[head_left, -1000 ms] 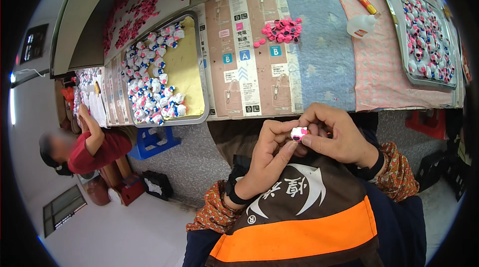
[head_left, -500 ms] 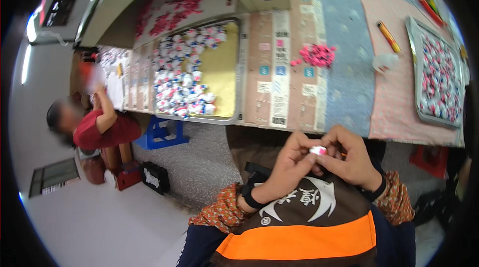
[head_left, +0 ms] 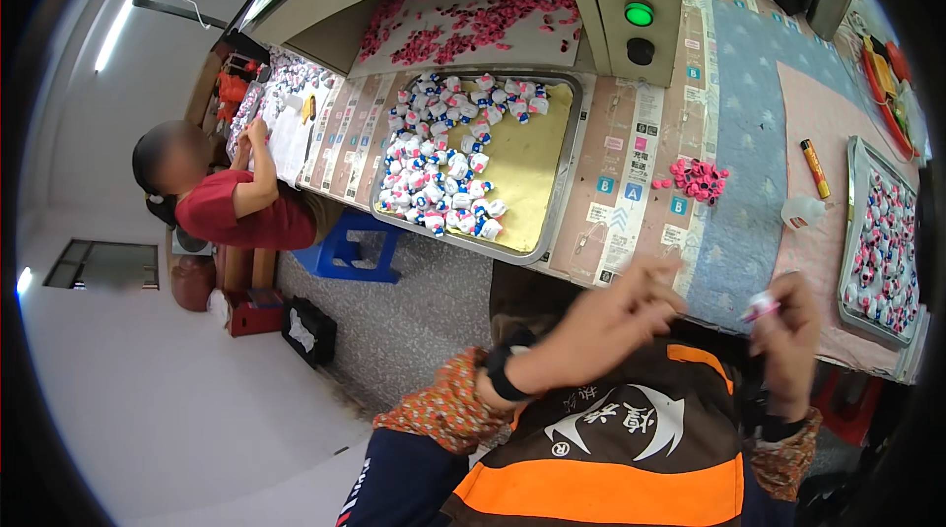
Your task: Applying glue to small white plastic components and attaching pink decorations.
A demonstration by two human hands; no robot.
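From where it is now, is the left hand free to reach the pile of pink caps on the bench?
Probably yes. The left hand looks empty and hovers at the bench edge, and the pink caps lie just beyond it with nothing between; the right hand holds the small white-and-pink piece.

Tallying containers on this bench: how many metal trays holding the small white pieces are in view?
2. One large tray sits left of centre on the bench, partly filled with white pieces. A second tray lies at the right edge, past the pink caps. Others may lie outside the picture.
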